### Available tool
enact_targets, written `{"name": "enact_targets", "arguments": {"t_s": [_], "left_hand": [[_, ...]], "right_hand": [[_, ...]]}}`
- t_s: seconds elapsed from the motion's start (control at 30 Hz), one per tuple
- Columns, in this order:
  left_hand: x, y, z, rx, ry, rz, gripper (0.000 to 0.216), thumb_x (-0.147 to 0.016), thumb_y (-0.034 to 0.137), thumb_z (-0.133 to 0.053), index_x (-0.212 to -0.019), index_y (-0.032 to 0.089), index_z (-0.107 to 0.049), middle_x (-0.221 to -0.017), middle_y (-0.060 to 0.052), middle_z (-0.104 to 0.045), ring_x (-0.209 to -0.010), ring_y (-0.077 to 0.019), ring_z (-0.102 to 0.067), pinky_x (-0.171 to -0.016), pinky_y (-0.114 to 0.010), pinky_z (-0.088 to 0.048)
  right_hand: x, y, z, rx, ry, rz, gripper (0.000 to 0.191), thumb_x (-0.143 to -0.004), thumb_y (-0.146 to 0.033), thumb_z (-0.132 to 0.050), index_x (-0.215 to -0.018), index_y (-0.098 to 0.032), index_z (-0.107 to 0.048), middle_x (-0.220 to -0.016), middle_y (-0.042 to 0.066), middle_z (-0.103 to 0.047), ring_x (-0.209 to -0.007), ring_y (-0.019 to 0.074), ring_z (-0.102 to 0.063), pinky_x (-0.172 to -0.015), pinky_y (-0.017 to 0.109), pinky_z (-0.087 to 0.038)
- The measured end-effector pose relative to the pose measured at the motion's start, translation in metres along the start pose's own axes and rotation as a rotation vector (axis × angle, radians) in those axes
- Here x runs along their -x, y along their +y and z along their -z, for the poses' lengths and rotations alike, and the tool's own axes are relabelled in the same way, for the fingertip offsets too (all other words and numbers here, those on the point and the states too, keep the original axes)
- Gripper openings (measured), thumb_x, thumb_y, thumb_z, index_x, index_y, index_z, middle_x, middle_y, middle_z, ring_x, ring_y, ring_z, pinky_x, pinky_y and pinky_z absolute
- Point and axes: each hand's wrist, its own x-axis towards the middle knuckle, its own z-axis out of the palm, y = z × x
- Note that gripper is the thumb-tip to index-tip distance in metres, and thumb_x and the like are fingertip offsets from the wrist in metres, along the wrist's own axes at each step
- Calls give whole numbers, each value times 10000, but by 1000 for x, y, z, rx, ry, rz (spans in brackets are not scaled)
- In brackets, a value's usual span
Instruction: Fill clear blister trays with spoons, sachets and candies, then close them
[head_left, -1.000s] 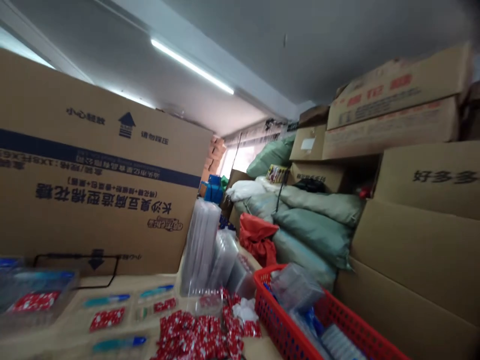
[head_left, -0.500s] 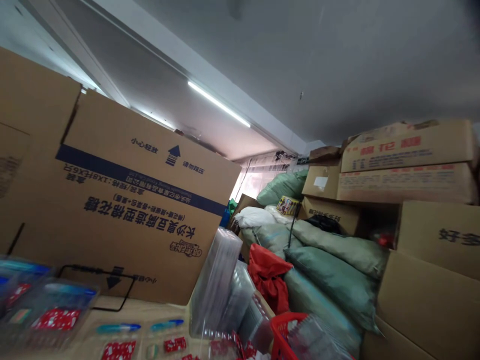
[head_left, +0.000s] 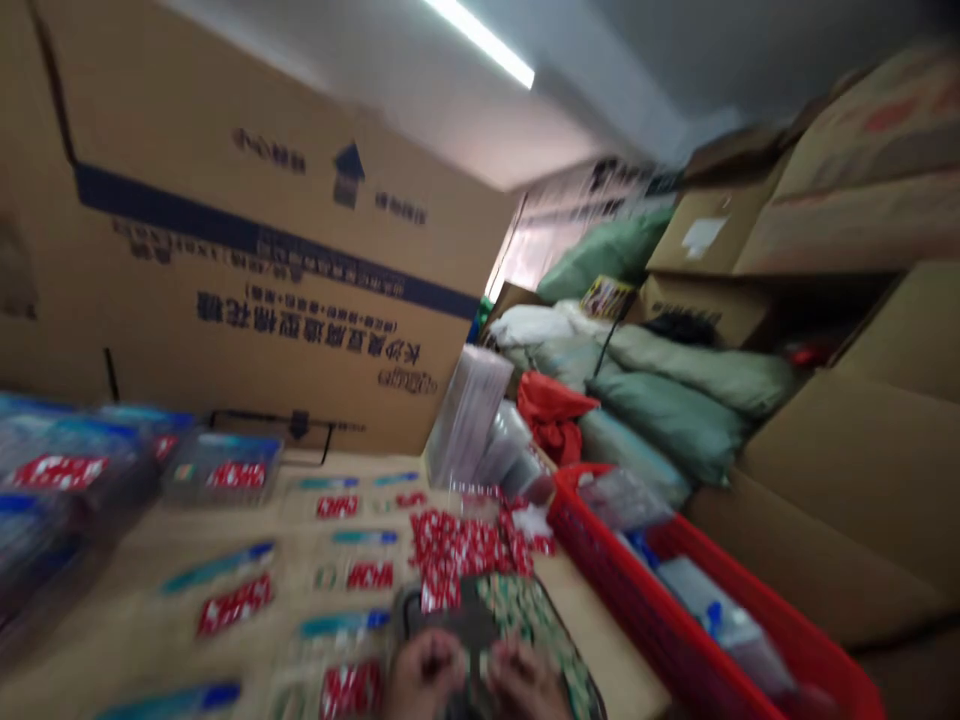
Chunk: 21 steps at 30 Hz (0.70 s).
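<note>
Resting at the bottom edge of the view, the left hand (head_left: pixel 424 675) and right hand (head_left: pixel 525 685) sit close together, fingers curled over a flat green-patterned pouch (head_left: pixel 517 620) with a dark flap; blur hides whether they pinch it. The frame cuts off both hands. A pile of red-and-white packets (head_left: pixel 457 545) touches the pouch's far edge. To the left, pens in printed packets (head_left: pixel 217 567) cover the tan tabletop (head_left: pixel 600 640), and a narrow strip of that tabletop separates the pouch from a red plastic basket (head_left: pixel 637 590) on the right. Farther off stand clear plastic stacks (head_left: pixel 469 415), a large cardboard carton (head_left: pixel 262 200), and green sacks (head_left: pixel 675 425) hemming in the table.
</note>
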Motion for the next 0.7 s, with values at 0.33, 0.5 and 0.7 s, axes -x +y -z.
{"name": "enact_targets", "arguments": {"t_s": [0.33, 0.5, 0.7], "left_hand": [[-1, -34, -21, 216, 20, 47, 162, -544, 232, -702, -665, 145, -639, -619, 13, -624, -577, -113, -555, -560, -216, -440], [3, -27, -25, 180, -78, 76, 187, -578, 243, -720, -724, 146, -654, -662, -1, -664, -605, -118, -576, -593, -221, -447], [3, -28, -24, 146, -114, 97, 234, -555, 226, -766, -746, 138, -664, -710, -13, -690, -673, -122, -604, -673, -226, -457]], "right_hand": [[21, 23, 1, -408, 120, -160, 423, -483, -487, -832, -666, -169, -621, -565, -34, -588, -526, 111, -546, -508, 218, -411], [19, 39, 5, -328, 83, -34, 364, -604, -487, -762, -668, -168, -599, -581, -19, -588, -554, 120, -532, -552, 235, -418], [20, 47, -2, -195, 129, 32, 309, -684, -459, -692, -698, -166, -596, -622, -6, -576, -573, 126, -518, -545, 230, -408]]}}
